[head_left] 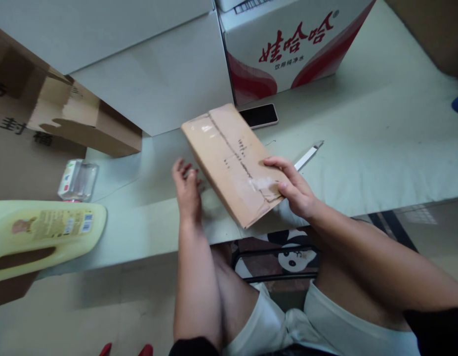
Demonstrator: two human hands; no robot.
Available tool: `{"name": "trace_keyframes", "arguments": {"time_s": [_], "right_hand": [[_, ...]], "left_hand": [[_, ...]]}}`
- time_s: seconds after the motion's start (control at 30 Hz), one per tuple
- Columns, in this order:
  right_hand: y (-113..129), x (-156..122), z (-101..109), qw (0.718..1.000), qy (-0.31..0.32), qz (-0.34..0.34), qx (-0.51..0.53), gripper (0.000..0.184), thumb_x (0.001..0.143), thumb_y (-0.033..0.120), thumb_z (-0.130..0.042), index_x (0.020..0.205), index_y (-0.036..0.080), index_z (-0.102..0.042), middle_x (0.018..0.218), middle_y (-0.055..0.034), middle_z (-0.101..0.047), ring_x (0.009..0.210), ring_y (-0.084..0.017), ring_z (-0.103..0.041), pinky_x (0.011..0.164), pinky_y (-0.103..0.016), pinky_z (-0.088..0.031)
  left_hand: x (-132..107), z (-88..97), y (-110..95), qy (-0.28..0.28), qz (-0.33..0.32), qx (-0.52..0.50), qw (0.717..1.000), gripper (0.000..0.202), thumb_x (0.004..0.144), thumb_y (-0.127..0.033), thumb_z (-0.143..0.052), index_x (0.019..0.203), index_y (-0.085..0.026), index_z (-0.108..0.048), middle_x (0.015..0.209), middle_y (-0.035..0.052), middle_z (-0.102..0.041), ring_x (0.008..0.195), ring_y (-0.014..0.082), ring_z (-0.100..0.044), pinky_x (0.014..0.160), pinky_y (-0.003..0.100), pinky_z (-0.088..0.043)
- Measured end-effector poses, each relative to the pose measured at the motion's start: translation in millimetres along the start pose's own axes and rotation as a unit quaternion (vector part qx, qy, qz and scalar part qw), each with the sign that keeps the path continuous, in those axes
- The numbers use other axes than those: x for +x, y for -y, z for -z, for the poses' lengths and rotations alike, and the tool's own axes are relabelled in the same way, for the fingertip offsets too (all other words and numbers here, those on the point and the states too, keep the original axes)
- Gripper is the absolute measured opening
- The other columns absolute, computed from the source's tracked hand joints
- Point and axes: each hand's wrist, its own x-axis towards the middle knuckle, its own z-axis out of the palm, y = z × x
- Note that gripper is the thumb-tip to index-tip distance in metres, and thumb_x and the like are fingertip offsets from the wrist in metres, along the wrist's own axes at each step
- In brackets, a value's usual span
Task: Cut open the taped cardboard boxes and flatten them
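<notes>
A flat brown cardboard box (229, 158) with clear tape and a seam along its top is held tilted above the pale bench. My right hand (293, 185) grips its near right corner, thumb on the upper face. Just left of the box, my left hand (187, 188) has its fingers apart and partly curled, with nothing visible in it; the box's edge is close by. Beyond my right hand lies a utility knife (308, 154) with a white handle. A dark-screened phone (259, 115) lies partly hidden behind the box.
A white carton with red lettering (288, 54) and a plain white box (158, 74) stand along the back. At left are an opened cardboard box (103, 123), a small clear package (78, 180) and a yellow bottle (47, 237). The bench's (380, 148) near edge lies above my knees.
</notes>
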Motion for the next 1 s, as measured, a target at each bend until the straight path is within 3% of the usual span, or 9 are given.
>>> {"name": "trace_keyframes", "arguments": {"time_s": [0.1,0.23,0.4,0.47,0.6,0.7,0.77,0.87,1.0], "right_hand": [[-3,-4,-5,0.991,0.132,0.002,-0.022,0.060,0.100,0.062,-0.050,0.150,0.029,-0.046,0.150,-0.0111,-0.057,0.132,-0.030,-0.060,0.109,-0.049,-0.051],[-6,-7,-13,0.966,0.238,-0.018,-0.104,0.075,0.097,0.064,-0.053,0.157,0.021,-0.037,0.156,-0.0199,-0.053,0.138,-0.032,-0.057,0.111,-0.051,-0.050],[4,-2,-7,0.955,0.233,0.032,-0.181,0.068,0.098,0.068,-0.046,0.143,0.017,-0.053,0.137,-0.0185,-0.067,0.121,-0.030,-0.067,0.100,-0.049,-0.055],[14,0,-1,0.945,0.193,-0.005,-0.263,0.058,0.100,0.062,-0.042,0.129,0.017,-0.064,0.121,-0.0157,-0.073,0.111,-0.030,-0.069,0.094,-0.047,-0.056],[31,0,12,0.839,0.080,-0.216,-0.494,0.047,0.097,0.047,-0.046,0.128,0.018,-0.066,0.114,-0.0143,-0.075,0.106,-0.033,-0.070,0.075,-0.041,-0.052],[36,-1,24,0.752,0.097,-0.322,-0.568,0.055,0.097,0.051,-0.043,0.143,0.023,-0.057,0.120,-0.0130,-0.075,0.098,-0.034,-0.071,0.059,-0.036,-0.041],[36,-1,30,0.725,0.127,-0.347,-0.581,0.053,0.098,0.052,-0.041,0.140,0.025,-0.058,0.124,-0.0118,-0.075,0.094,-0.033,-0.071,0.056,-0.034,-0.035],[36,-1,35,0.735,0.134,-0.339,-0.573,0.043,0.097,0.049,-0.043,0.126,0.025,-0.064,0.111,-0.0095,-0.078,0.088,-0.030,-0.071,0.055,-0.033,-0.032],[38,-4,35,0.813,0.035,-0.261,-0.519,0.036,0.090,0.044,-0.057,0.117,0.022,-0.065,0.084,-0.0046,-0.075,0.070,-0.023,-0.066,0.057,-0.032,-0.038]], "left_hand": [[-4,-2.4,-9,-0.102,-0.131,-0.118,0.979,0.057,0.088,-0.066,-0.054,0.129,-0.026,-0.051,0.124,0.0089,-0.063,0.111,0.0214,-0.063,0.092,0.035,-0.054],[-13,-2.9,-27,-0.101,-0.129,-0.208,0.964,0.041,0.090,-0.054,-0.049,0.117,-0.023,-0.053,0.108,0.0071,-0.063,0.102,0.0216,-0.063,0.091,0.037,-0.054],[-6,6.0,-33,-0.138,-0.108,-0.159,0.972,0.043,0.062,-0.031,-0.064,0.103,-0.015,-0.058,0.100,0.0087,-0.063,0.090,0.0195,-0.058,0.079,0.033,-0.049],[-4,8.0,-32,-0.142,-0.101,-0.159,0.972,0.045,0.060,-0.032,-0.064,0.101,-0.016,-0.058,0.100,0.0085,-0.062,0.090,0.0193,-0.058,0.077,0.032,-0.048],[-3,8.5,-28,-0.140,-0.095,-0.169,0.971,0.046,0.060,-0.031,-0.064,0.103,-0.016,-0.057,0.101,0.0079,-0.062,0.089,0.0183,-0.058,0.077,0.031,-0.047],[-3,8.1,-26,-0.142,-0.101,-0.144,0.974,0.045,0.063,-0.032,-0.061,0.104,-0.017,-0.056,0.103,0.0088,-0.062,0.090,0.0196,-0.059,0.077,0.033,-0.048],[-4,6.9,-26,-0.148,-0.107,-0.109,0.977,0.043,0.065,-0.034,-0.057,0.105,-0.018,-0.055,0.103,0.0082,-0.061,0.091,0.0206,-0.059,0.079,0.035,-0.049],[-6,2.4,-28,-0.169,-0.130,-0.079,0.974,0.040,0.069,-0.035,-0.052,0.106,-0.019,-0.054,0.105,0.0071,-0.059,0.094,0.0209,-0.060,0.084,0.036,-0.051],[-9,-6.3,-30,-0.205,-0.145,-0.068,0.966,0.035,0.074,-0.033,-0.048,0.106,-0.021,-0.053,0.110,0.0072,-0.058,0.099,0.0208,-0.060,0.090,0.037,-0.051]]}}
